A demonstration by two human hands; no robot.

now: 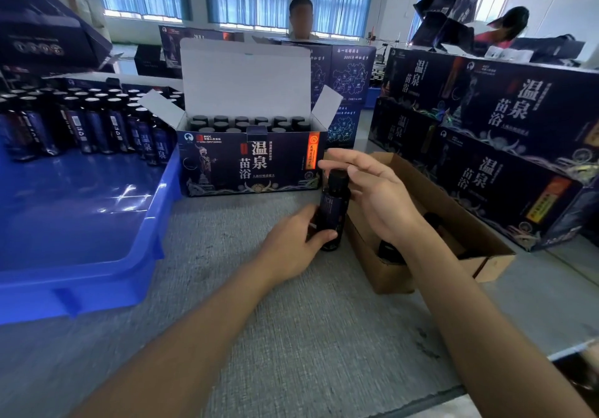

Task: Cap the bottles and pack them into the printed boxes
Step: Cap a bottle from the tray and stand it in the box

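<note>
Bottle (334, 203) upright, L hand (291, 242) grips; carton (385, 275) rim just beside.

Stretches both bare arms forward, side by side. Grips the bottle (334, 210) low down with the left hand (293, 242), fingers and thumb curled round it. Holds the right hand (372, 197) higher, fingers nearly straight, tips touching the bottle's top.
</note>
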